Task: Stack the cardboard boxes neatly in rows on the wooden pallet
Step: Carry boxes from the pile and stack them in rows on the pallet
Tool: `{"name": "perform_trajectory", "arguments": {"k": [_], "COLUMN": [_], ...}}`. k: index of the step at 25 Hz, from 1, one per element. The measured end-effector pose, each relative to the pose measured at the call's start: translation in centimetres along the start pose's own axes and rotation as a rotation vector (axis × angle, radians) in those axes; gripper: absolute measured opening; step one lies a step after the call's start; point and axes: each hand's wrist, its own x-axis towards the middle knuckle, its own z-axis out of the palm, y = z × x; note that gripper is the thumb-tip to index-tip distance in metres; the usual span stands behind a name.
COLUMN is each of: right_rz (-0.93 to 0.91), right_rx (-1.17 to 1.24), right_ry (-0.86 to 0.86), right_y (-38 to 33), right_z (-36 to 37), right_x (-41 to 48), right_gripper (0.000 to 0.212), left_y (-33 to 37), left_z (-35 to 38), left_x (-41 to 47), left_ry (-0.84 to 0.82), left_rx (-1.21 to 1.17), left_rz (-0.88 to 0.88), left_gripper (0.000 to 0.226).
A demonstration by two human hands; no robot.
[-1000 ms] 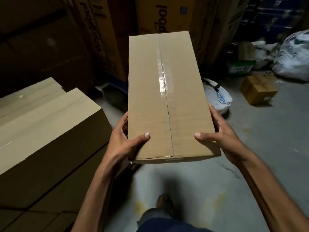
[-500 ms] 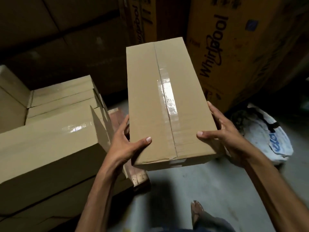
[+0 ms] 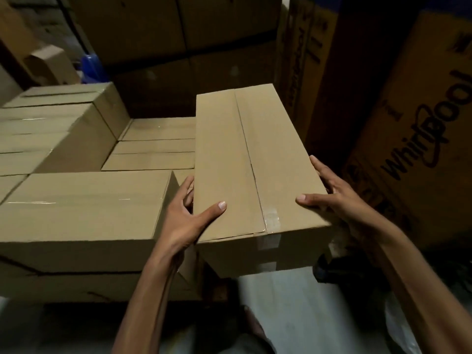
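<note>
box (image 3: 245,162): long taped carton, stiff, likely light, held above the stack's (image 3: 84,200) right end, left hand (image 3: 184,221) and right hand (image 3: 334,198) clamped on its near sides, thumbs on top.

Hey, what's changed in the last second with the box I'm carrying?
The box has been carried left to the stacked boxes and is now beside their right edge. Unchanged: left hand and right hand grip its near sides, seam facing up.
</note>
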Motion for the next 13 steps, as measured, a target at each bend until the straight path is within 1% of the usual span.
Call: {"name": "perform_trajectory", "arguments": {"k": [4,7,10,13], "right_rz": [-0.068,-0.117,-0.160,-0.173], "right_rx": [-0.052,-0.073,-0.092,-0.112], "right_ry": [-0.091,-0.169,-0.253,-0.332], "right_y": [-1.8,-4.0,-6.3,-8.5], "right_z": [0.5,1.3,2.4,3.5], "right_x": [9.4,16.5,23.1,29.3], "right_gripper": [0.115,0.115,0.112,0.114], "left_y": [0.2,0.1,0.5,0.7], "left_z": [-1.6,-2.7,-4.1,-5.7], "left_x": [5.8,10.2,14.6,18.3], "left_ry": [0.126,0.213,0.282,0.373], "left_rx": [-0.046,-0.125,-0.149,-0.168], "left_rz": [0.004,0.002,0.008,-0.004], "left_gripper": [0.108,0.104,0.108,0.111]}}
